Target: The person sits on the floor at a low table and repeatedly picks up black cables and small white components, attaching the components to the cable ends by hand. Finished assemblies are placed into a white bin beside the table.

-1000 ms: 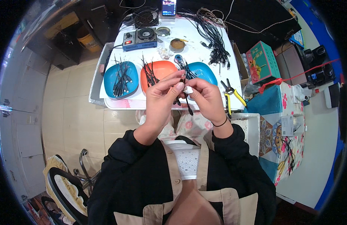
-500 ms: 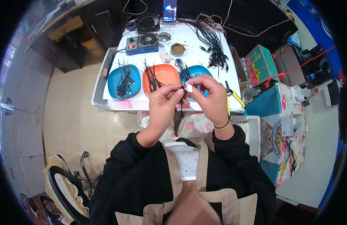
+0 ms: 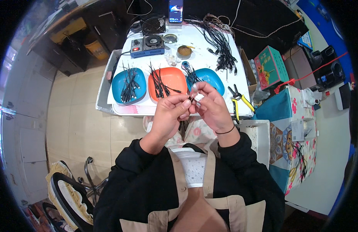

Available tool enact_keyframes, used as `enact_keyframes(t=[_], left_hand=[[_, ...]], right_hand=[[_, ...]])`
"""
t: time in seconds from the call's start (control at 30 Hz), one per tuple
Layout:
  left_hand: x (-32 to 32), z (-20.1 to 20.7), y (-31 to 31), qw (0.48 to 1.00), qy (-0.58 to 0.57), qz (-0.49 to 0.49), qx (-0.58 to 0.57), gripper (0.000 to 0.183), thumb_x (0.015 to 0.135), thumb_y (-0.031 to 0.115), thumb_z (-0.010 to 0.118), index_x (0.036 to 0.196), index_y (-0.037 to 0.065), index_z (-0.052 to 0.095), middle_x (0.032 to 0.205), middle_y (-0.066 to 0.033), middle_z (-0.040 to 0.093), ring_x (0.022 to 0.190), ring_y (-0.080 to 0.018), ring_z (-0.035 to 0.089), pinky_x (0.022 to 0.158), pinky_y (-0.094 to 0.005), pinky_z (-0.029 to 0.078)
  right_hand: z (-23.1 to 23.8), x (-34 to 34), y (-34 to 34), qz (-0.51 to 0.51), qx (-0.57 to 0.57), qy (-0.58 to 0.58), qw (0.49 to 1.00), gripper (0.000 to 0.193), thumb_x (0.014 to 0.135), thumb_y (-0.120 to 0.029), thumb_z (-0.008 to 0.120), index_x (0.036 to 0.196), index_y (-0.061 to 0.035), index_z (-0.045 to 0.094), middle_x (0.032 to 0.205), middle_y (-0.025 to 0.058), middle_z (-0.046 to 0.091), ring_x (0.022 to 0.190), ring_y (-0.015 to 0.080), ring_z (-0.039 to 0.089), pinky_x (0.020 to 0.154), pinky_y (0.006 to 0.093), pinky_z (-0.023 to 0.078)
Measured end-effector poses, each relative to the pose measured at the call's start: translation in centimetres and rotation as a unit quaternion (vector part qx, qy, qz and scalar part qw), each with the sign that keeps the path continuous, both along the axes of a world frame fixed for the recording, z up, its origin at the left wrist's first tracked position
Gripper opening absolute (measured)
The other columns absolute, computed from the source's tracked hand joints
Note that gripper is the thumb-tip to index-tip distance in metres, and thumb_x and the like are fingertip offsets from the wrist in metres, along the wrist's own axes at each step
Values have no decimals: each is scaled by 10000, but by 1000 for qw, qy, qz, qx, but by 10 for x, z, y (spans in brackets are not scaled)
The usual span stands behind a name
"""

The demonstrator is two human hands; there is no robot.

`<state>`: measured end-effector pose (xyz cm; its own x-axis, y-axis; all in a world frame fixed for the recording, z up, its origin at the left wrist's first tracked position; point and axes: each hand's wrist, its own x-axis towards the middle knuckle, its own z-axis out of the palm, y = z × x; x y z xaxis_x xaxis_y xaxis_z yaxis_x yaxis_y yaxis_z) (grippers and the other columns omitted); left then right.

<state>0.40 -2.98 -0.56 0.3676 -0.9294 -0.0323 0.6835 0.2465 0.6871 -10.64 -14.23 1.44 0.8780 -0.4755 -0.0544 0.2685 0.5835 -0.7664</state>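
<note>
Both my hands meet just over the front edge of the table. My left hand [image 3: 167,116] is closed, thumb and forefinger pinching the end of a thin black cable [image 3: 191,98]; most of its length is hidden by the fingers. Close against that end, my right hand [image 3: 215,110] is bent with its forefinger raised, and a small white scrap [image 3: 198,101], like tissue, shows between its fingers. Beyond them stand a blue tray [image 3: 128,73] and an orange tray [image 3: 173,75], each holding black cables. Another blue tray [image 3: 211,79] is partly behind my right hand, with cables at its left side.
Yellow-handled wire strippers [image 3: 240,102] lie right of my hands. Farther back are a blue heating unit [image 3: 147,50], a round tin [image 3: 184,51], a bundle of black cables [image 3: 225,58] and an upright phone [image 3: 176,11]. A green box [image 3: 269,67] stands at the right.
My right hand has shifted slightly down, its forefinger lifting and its fingers turning about the cable end. Less of the white scrap shows. My left hand keeps its pinch.
</note>
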Motion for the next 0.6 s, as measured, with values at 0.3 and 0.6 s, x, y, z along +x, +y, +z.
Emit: enact_keyframes(t=[0.3,0.6], left_hand=[[6,3,-1,995,-70,-58,30,180,927,41,536,1020,-81,631,749,-79,623,562,-55,419,523,-190,331],[17,-19,-18,996,-74,-18,46,156,901,44,579,1001,-57,645,696,-45,592,540,-45,440,461,-184,269]], right_hand=[[-6,-7,-28,143,9,12,990,182,898,-96,574,1054,-4,558,883,73,597,810,149,606,730,270,504],[-32,8,-40,151,173,32,973,248,934,-115,526,1172,-52,500,918,64,612,817,190,632,745,315,512]])
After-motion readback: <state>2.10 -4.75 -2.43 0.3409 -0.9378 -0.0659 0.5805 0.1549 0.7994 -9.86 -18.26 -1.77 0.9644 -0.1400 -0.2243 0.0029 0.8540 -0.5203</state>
